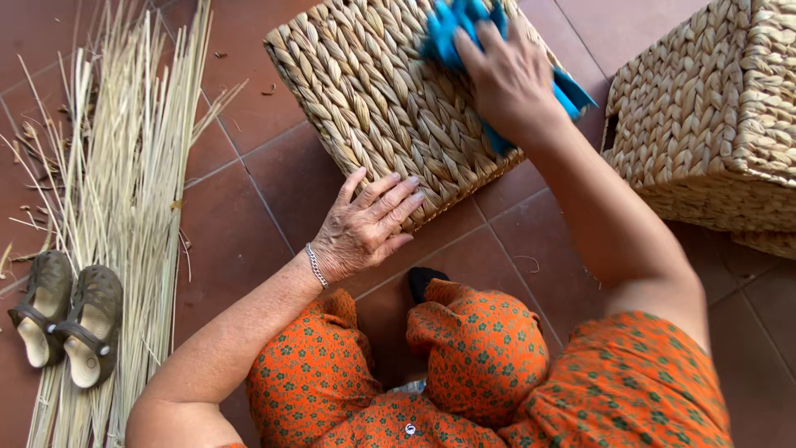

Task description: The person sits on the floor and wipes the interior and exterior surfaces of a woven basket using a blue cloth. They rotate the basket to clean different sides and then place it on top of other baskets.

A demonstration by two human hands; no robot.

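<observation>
Here, pale woven basket (373, 91), blue cloth (452, 25) on top

Woven baskets: two, at 12 o'clock (373, 99) and 3 o'clock (705, 116). Sandals: two (66, 319). Blue cloth: one (452, 29). Reed bundle: one (124, 182).

blue cloth (572, 93) mostly under right hand (507, 76) | second basket (713, 124) cropped (right edge)
</observation>
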